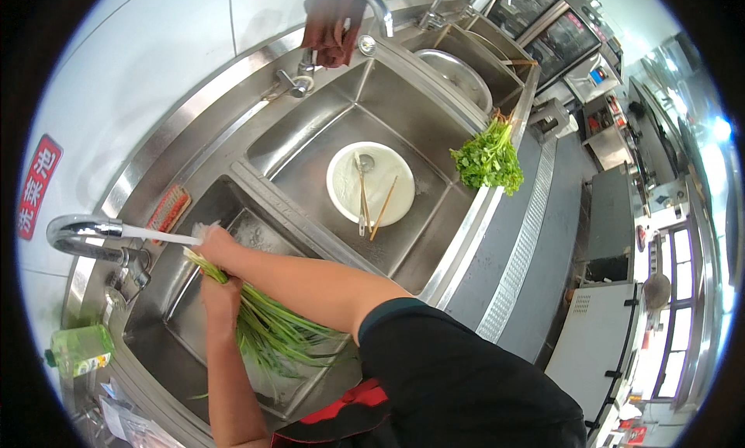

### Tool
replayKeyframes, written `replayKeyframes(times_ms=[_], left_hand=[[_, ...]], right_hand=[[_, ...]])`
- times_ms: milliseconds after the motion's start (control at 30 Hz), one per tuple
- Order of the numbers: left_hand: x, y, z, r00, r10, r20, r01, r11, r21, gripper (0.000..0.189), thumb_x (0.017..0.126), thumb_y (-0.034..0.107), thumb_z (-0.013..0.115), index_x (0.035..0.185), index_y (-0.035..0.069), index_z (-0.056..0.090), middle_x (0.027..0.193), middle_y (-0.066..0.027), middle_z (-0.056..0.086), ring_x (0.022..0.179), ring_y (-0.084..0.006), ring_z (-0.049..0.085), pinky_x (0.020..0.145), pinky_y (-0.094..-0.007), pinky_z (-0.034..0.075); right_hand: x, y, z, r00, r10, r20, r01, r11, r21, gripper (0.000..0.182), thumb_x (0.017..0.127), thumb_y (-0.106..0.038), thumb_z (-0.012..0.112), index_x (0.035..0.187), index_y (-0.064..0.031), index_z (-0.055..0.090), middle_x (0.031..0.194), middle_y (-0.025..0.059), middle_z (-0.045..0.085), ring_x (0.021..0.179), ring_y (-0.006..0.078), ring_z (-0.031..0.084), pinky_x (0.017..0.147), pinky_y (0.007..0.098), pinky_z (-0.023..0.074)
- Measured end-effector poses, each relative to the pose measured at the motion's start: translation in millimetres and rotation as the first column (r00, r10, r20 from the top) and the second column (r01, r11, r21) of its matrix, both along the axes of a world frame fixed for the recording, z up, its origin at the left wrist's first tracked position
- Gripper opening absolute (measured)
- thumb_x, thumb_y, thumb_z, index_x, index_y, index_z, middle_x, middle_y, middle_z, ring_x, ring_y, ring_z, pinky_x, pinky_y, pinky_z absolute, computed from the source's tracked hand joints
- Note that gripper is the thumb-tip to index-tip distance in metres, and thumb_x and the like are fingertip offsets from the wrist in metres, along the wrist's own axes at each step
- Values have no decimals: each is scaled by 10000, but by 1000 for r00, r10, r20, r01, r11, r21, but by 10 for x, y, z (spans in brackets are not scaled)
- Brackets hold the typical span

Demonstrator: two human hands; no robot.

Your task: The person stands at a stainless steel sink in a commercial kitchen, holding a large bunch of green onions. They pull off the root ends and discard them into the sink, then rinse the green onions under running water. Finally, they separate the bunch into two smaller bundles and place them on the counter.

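Observation:
A bunch of long green onions [273, 326] lies slantwise over the near sink basin [192, 308], its pale root ends toward the faucet. My left hand [222, 293] is closed around the stalks below those ends. My right hand [218, 247] is right beside the pale ends, under the water stream [160, 234] from the curved chrome faucet [84, 227]. Water splashes over its fingers, so I cannot tell whether it grips anything. The leafy tops spread out toward my body.
A white bowl [343, 197] of cloudy liquid, with a ladle and sticks, stands in the middle basin [291, 186]. Leafy greens [492, 157] rest on the sink's edge. A scrub brush [169, 212] and green bottle [81, 350] sit near the wall. A brown cloth [332, 23] drapes another faucet.

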State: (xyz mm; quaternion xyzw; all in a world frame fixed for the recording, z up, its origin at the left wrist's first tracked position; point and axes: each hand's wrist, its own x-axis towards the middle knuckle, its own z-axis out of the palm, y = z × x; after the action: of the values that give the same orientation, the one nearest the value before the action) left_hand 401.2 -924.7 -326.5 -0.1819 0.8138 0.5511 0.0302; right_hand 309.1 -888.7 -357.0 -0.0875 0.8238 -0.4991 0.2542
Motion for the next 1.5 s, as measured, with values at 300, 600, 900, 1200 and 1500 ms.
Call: replayKeyframes(times_ms=[300,600,900,1200,1500], left_hand=[[22,-252,133,998,-27,51,-11,772,635,311,689,98,618,983,17,552,884,-57,558,775,-164,541,651,-301,441],[44,31,-140,994,99,-43,-88,974,211,335,653,139,669,948,25,559,828,-68,577,747,-154,535,660,-294,425],[127,-268,241,992,44,117,-121,577,808,325,722,73,598,1021,-19,509,855,-101,585,721,-200,593,617,-319,497],[100,-144,225,974,183,132,-210,529,822,297,709,55,613,979,-32,526,825,-112,581,677,-211,592,599,-327,500],[91,-210,267,961,267,68,-214,568,794,280,746,85,597,988,-36,528,823,-92,590,700,-200,596,618,-322,498]], right_hand=[[162,417,155,856,261,447,170,675,-718,236,813,-195,545,965,-14,545,878,79,572,768,166,560,678,311,462],[88,170,143,933,-71,353,176,945,-276,181,762,-167,589,796,11,578,703,86,577,606,171,563,538,309,453],[293,328,548,905,96,414,188,783,-593,276,815,-182,574,978,36,528,817,113,594,623,181,579,552,289,467],[200,416,540,785,110,609,287,807,-515,434,811,-357,572,1018,23,547,895,98,593,749,174,571,656,305,457],[200,439,409,843,133,521,224,794,-565,349,862,-277,511,1069,3,498,945,89,577,791,153,562,705,297,459]])
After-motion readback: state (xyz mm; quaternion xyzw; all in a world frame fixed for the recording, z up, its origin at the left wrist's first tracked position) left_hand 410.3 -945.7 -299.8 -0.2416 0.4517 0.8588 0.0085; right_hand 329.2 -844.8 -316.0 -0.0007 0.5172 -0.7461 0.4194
